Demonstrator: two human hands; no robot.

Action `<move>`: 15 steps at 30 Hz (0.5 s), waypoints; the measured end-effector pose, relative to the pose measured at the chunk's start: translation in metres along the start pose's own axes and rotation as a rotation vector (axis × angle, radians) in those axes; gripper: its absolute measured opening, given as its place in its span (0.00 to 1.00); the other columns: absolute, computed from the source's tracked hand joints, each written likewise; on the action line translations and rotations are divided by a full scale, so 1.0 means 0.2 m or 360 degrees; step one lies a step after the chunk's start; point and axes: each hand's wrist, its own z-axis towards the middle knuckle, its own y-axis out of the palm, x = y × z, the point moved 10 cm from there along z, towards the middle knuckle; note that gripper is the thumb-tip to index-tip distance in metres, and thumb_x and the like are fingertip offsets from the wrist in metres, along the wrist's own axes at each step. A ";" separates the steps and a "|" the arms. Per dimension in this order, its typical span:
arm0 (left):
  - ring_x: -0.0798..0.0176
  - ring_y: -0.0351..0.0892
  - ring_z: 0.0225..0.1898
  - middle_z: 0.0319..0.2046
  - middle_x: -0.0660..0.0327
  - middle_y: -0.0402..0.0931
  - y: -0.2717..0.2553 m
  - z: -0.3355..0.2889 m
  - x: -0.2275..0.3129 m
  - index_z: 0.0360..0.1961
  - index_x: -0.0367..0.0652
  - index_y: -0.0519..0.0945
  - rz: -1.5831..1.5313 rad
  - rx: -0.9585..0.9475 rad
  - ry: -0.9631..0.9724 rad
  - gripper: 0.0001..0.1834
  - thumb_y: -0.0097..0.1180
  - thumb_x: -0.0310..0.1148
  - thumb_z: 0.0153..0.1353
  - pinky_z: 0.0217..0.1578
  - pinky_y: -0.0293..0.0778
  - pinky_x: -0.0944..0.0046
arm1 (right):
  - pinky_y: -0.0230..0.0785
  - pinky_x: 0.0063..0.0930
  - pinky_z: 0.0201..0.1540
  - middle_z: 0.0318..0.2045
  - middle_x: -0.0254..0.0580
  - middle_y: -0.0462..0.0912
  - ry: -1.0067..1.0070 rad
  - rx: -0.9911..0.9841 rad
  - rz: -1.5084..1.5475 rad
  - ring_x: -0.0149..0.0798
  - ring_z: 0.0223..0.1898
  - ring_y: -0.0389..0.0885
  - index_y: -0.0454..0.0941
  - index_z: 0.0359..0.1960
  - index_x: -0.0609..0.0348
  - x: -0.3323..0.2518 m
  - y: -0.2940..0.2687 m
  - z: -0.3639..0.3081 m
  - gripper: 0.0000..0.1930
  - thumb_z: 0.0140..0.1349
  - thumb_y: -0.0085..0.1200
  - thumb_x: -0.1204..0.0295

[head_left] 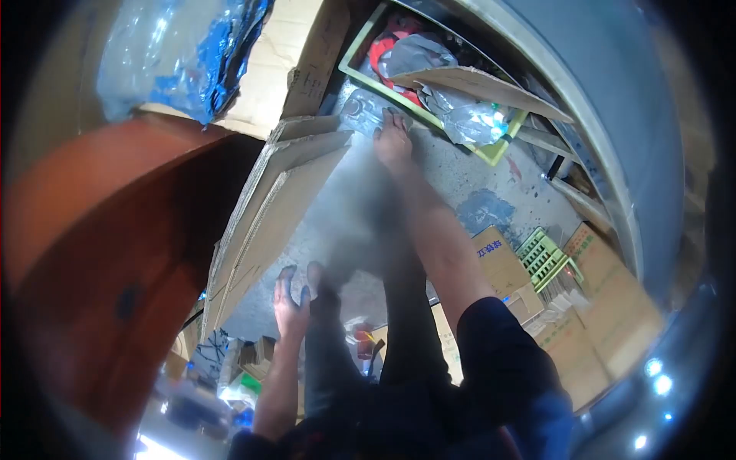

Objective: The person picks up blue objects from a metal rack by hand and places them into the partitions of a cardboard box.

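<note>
My right hand point(393, 140) is stretched far forward over the floor, its fingers extended beside a crumpled clear plastic piece point(360, 111). The fingertips are at the plastic's edge; I cannot tell whether they touch it. My left hand point(291, 310) is low on the left with fingers apart, holding nothing. Just left of it, flattened cardboard sheets point(264, 207) stand on edge in a leaning stack. Beyond the right hand, a yellow-green crate point(418, 115) holds grey plastic bags point(422, 57), something red and a piece of cardboard.
A large orange-brown curved container point(69, 222) stands at left. Above it, a blue and clear plastic-wrapped bundle point(180, 57) lies on cardboard. A curved grey surface point(598, 100) runs along the right. Cardboard boxes point(502, 264) and a green plastic basket point(546, 259) are at lower right.
</note>
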 end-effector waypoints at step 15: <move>0.62 0.84 0.42 0.45 0.56 0.82 0.40 0.75 0.01 0.51 0.40 0.77 -0.0323 -0.0312 -0.0289 0.15 0.57 0.27 0.63 0.44 0.78 0.62 | 0.73 0.54 0.46 0.42 0.55 0.82 0.0124 -0.0989 -0.0126 0.57 0.46 0.81 0.73 0.50 0.54 0.23 0.44 -0.05 0.19 0.63 0.51 0.58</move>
